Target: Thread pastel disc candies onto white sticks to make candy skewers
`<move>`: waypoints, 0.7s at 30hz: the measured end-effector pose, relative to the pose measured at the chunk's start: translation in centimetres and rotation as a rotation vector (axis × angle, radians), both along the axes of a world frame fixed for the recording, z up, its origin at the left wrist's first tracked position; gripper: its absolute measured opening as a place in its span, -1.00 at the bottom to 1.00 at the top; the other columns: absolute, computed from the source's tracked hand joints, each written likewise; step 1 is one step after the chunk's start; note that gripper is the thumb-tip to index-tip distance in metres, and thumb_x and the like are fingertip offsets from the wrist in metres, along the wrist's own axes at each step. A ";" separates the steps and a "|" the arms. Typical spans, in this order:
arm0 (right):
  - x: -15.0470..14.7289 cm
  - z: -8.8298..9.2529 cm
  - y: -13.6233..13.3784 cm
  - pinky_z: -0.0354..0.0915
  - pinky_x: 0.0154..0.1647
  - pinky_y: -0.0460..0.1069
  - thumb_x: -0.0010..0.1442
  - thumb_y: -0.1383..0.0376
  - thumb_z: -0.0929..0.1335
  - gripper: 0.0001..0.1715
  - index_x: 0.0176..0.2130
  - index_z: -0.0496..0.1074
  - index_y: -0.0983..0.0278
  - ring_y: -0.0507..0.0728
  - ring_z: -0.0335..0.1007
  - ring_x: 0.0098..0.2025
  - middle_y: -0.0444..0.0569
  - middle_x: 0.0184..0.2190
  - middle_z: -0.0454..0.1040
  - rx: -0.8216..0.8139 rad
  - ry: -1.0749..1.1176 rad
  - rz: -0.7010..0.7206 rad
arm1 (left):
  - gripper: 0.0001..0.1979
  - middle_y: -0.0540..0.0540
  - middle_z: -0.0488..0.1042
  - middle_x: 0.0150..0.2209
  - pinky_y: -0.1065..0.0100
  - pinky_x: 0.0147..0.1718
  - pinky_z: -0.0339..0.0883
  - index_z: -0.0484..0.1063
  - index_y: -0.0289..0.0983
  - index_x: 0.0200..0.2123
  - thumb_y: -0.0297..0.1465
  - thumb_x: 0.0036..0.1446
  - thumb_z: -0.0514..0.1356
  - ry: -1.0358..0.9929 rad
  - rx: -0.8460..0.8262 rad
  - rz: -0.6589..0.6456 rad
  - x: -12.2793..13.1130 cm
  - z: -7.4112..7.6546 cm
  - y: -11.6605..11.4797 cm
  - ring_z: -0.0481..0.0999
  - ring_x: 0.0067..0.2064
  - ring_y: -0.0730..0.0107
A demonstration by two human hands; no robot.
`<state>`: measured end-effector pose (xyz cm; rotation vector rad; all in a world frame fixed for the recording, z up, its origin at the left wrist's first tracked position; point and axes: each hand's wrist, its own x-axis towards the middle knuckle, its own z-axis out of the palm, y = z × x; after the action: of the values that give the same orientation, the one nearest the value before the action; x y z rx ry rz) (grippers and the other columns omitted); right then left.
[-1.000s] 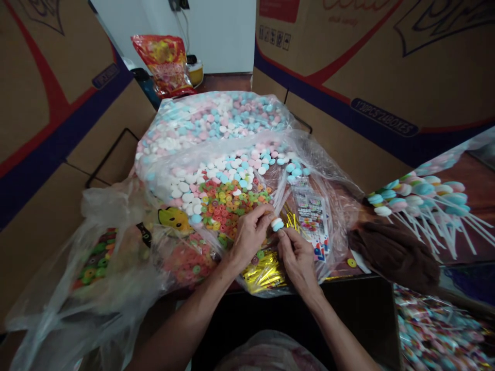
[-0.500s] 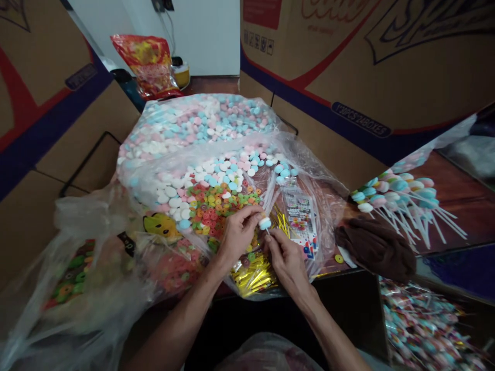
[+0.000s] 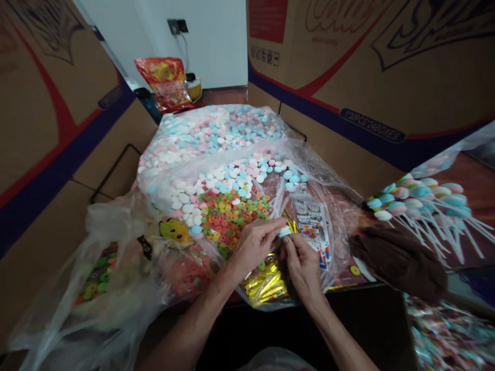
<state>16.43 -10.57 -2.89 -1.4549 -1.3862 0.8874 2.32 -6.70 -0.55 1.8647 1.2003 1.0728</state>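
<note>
A small white and blue candy stack (image 3: 284, 231) is pinched between my two hands. My left hand (image 3: 257, 242) has its fingertips closed on the stack's upper side. Just below and to the right, my right hand (image 3: 302, 257) is closed at the stack's underside; the stick there is hidden by the fingers. Gold twist ties (image 3: 266, 283) lie in clear plastic under my hands. Colorful ring candies (image 3: 224, 214) lie beyond my left hand, with pink, blue and white round candies (image 3: 216, 126) behind them. Printed cards (image 3: 310, 219) are beyond my right hand.
Finished candy sticks (image 3: 429, 201) lie at the right, above a brown cloth (image 3: 402, 257). Wrapped candies (image 3: 448, 335) fill the lower right. Large cardboard boxes (image 3: 317, 113) stand on both sides. A red snack bag (image 3: 166, 82) is at the back. Plastic bags (image 3: 116, 288) cover the left.
The view has shifted, so the scene sits lower and further right. My right fingers have moved up against the candy stack, covering the stick that showed before.
</note>
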 end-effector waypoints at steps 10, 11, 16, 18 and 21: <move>-0.3 0.3 -0.3 0.13 -0.52 -0.10 0.33 0.13 0.25 -0.59 -0.52 0.29 0.23 0.01 0.17 -0.58 -0.21 -0.64 0.24 0.022 0.015 0.016 | -0.69 -0.22 0.50 -0.21 0.19 -0.13 0.34 0.54 -0.25 -0.11 -0.49 0.28 0.01 0.772 0.062 0.367 -3.8 3.6 7.0 0.45 -0.11 0.13; -0.3 0.3 -0.3 0.13 -0.53 -0.10 0.33 0.13 0.25 -0.60 -0.50 0.31 0.23 0.01 0.17 -0.58 -0.21 -0.64 0.24 0.022 0.015 0.020 | -0.69 -0.24 0.47 -0.17 0.20 -0.15 0.33 0.53 -0.25 -0.09 -0.51 0.26 0.01 0.851 0.052 0.349 -3.8 3.6 8.0 0.43 -0.09 0.11; -0.2 0.0 -0.2 0.12 -0.53 -0.10 0.34 0.14 0.25 -0.60 -0.49 0.33 0.24 0.00 0.17 -0.58 -0.20 -0.62 0.26 0.042 0.008 0.032 | -0.69 -0.26 0.36 -0.01 0.22 -0.22 0.29 0.46 -0.25 -0.08 -0.59 0.18 0.04 1.080 0.010 0.305 -3.0 2.7 10.2 0.33 0.02 0.05; -0.1 -0.1 -0.2 0.13 -0.52 -0.10 0.34 0.15 0.24 -0.61 -0.49 0.33 0.24 0.00 0.18 -0.57 -0.21 -0.62 0.26 0.045 0.000 0.037 | -0.70 -0.27 0.37 -0.03 0.21 -0.19 0.29 0.44 -0.26 -0.07 -0.58 0.19 0.04 1.091 0.018 0.322 -3.0 2.5 10.0 0.32 0.02 0.05; -0.1 0.0 -0.2 0.14 -0.51 -0.10 0.34 0.15 0.24 -0.61 -0.47 0.34 0.24 0.01 0.19 -0.57 -0.21 -0.62 0.26 0.035 -0.005 0.047 | -0.73 -0.29 0.40 -0.07 0.18 -0.13 0.28 0.45 -0.28 -0.10 -0.56 0.24 0.01 1.096 0.059 0.306 -3.5 2.5 9.4 0.33 0.00 0.06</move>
<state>16.29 -10.80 -2.92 -1.4039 -1.4380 0.8849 -1.13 2.68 1.94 2.4369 2.0972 0.1177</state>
